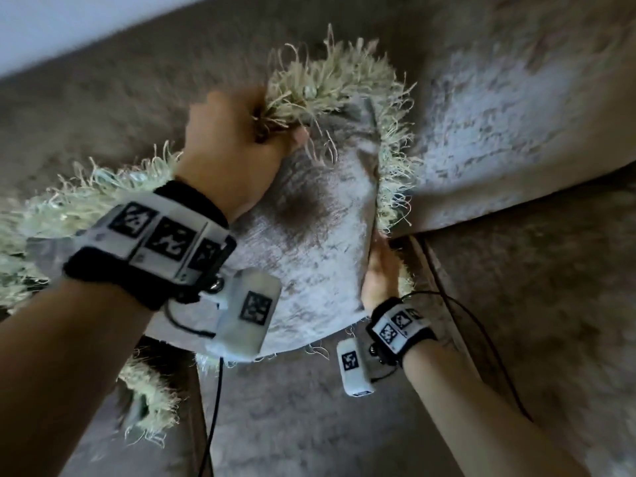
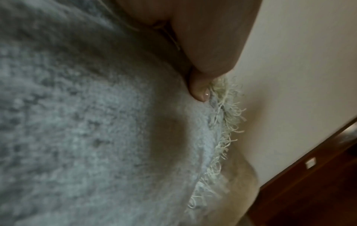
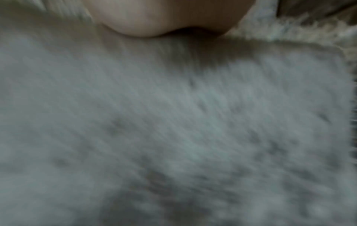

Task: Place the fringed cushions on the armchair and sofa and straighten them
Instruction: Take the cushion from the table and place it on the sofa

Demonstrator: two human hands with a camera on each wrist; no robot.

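A grey velvet cushion with a cream fringe stands tilted against the sofa back. My left hand grips its top edge, fingers curled into the fringe. In the left wrist view the thumb presses the cushion face beside the fringe. My right hand holds the cushion's lower right edge, its fingers hidden behind it. The blurred right wrist view shows only the palm heel above the cushion face. A second fringed cushion lies at the left, partly behind my left arm.
The sofa's seat spreads below the cushion, and a large back cushion leans at the right. A pale wall rises behind the sofa. Black wrist cables hang across the seat. Dark wood shows in the left wrist view.
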